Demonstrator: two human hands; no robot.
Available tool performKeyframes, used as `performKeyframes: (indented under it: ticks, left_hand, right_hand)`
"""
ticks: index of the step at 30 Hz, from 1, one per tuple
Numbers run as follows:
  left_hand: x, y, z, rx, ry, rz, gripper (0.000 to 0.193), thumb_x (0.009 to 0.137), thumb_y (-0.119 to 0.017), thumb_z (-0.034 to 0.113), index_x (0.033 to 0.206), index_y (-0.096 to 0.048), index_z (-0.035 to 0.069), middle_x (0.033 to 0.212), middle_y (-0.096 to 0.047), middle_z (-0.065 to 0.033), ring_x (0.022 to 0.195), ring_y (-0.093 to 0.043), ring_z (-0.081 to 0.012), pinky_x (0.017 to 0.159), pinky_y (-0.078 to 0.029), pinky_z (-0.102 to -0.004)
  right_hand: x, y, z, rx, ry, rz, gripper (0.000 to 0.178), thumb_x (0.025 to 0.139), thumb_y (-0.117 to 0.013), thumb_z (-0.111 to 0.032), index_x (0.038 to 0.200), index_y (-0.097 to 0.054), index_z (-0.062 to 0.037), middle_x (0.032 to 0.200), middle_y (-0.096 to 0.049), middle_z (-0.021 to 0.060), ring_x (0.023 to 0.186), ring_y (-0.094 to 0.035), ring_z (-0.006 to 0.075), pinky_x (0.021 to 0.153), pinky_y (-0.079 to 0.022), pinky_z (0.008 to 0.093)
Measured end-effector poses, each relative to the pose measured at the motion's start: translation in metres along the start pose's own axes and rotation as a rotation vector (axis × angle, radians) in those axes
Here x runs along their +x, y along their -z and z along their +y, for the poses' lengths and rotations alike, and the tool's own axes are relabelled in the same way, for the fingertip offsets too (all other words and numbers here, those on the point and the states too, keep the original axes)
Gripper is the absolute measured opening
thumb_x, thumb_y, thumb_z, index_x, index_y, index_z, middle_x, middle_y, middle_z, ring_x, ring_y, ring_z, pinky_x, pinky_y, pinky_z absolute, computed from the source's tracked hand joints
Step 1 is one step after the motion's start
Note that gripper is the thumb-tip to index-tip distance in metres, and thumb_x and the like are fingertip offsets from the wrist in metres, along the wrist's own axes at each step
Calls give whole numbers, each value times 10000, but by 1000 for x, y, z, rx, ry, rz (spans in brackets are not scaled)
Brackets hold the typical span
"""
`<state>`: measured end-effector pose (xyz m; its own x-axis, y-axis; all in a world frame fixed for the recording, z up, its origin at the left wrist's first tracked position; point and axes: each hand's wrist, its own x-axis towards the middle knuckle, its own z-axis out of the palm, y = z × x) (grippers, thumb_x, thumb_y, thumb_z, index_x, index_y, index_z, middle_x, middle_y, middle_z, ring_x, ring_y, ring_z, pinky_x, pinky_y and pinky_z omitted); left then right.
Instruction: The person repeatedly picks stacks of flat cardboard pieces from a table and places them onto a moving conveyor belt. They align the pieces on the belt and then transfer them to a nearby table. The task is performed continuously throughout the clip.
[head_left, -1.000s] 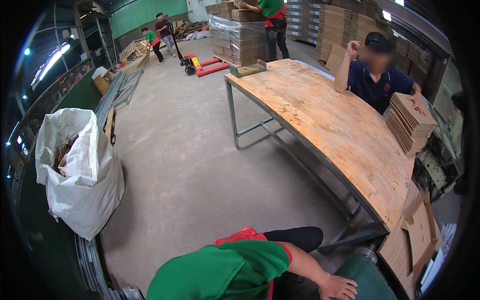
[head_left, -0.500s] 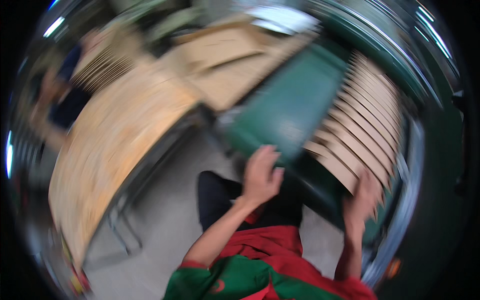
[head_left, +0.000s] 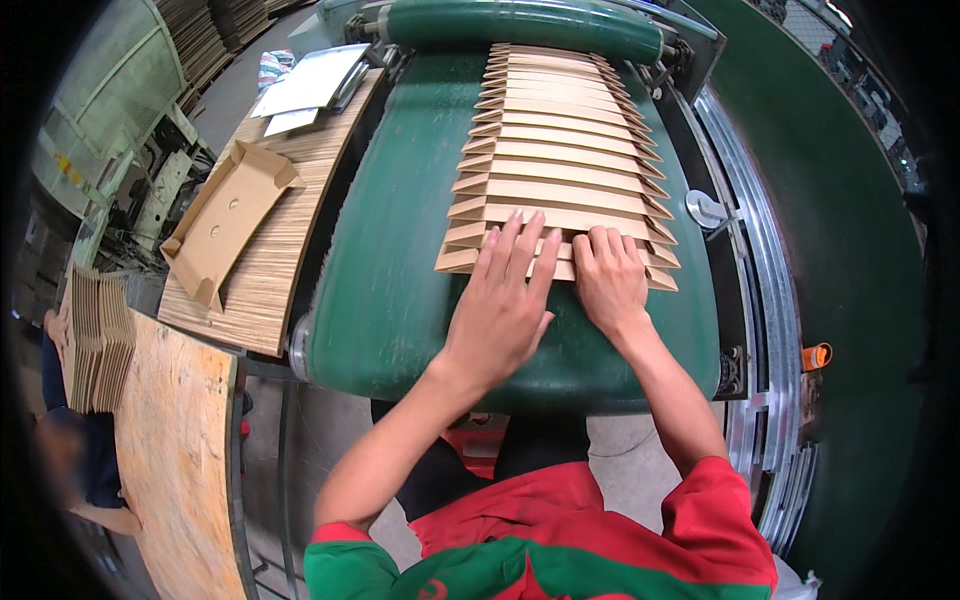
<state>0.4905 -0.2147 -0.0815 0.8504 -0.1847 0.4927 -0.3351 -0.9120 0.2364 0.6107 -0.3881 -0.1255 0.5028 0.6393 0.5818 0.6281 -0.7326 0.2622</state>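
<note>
A long overlapping row of folded brown cardboard pieces with pointed side flaps lies on a green conveyor belt. My left hand rests over the near end of the row, fingers stretched out and slightly apart, the tips touching the nearest pieces. Beside it, my right hand has its fingers bent together over the edge of the nearest cardboard piece. What lies under its fingertips is hidden.
A green roller crosses the belt's far end. To the left, a wood-grain board bears a shallow cardboard tray and white sheets. Beyond a plywood table with stacked cardboard, another person works. Metal rails run along the right.
My view has swung left-to-right so the belt is now straight ahead. My left hand has come over onto the cardboard row, and my right hand has moved to its near edge.
</note>
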Motion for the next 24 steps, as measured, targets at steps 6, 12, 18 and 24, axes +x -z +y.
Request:
performKeyframes:
  ticks: [6, 12, 18, 24]
  left_hand:
    - [55, -39, -17, 281, -64, -124, 997, 763, -860, 169, 1583, -343, -64, 1642, -354, -273, 1557, -323, -418, 1296, -261, -521]
    - [59, -61, -13, 297, -37, -214, 876, 756, -757, 117, 1521, -412, -131, 1579, -442, -322, 1514, -405, -430, 1276, -299, -527]
    - [45, -70, -7, 294, -71, -224, 610, 862, -631, 72, 1419, -533, -155, 1425, -599, -333, 1371, -580, -416, 1210, -393, -511]
    - [44, -74, -7, 356, -101, -204, 551, 885, -629, 93, 1377, -580, -150, 1369, -649, -317, 1306, -634, -405, 1168, -435, -503]
  right_hand:
    - [5, 0, 18, 55, 85, 85, 104, 835, -664, -166, 792, -590, -109, 824, -560, 51, 809, -592, 218, 747, -480, 357]
    - [-10, 6, 14, 42, 76, 70, 126, 830, -663, -158, 771, -562, -111, 804, -535, 53, 772, -566, 218, 723, -451, 363]
    - [-1, 52, 4, 91, 43, -75, 93, 828, -695, -132, 874, -641, -72, 866, -605, 72, 851, -615, 267, 791, -482, 386]
    - [59, 68, 56, 777, -138, -312, 315, 987, -660, -205, 1188, -703, 33, 1065, -740, 196, 1054, -691, 399, 959, -543, 479]
